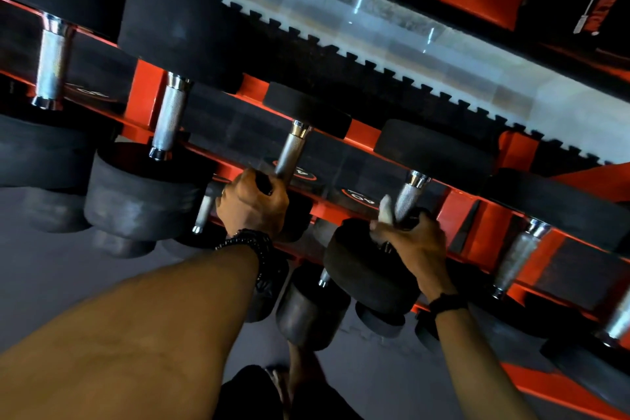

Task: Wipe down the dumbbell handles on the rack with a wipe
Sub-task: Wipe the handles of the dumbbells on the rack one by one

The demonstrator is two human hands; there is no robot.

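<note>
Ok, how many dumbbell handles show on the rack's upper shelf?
6 handles: two at left, one under the left hand, one under the right hand with the wipe, two at right, the last cut off. More may lie out of frame.

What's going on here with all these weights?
A person is cleaning dumbbells on an orange rack. The right hand grips a white wipe around one dumbbell handle. The left hand holds the neighbouring handle near its lower end.
</note>
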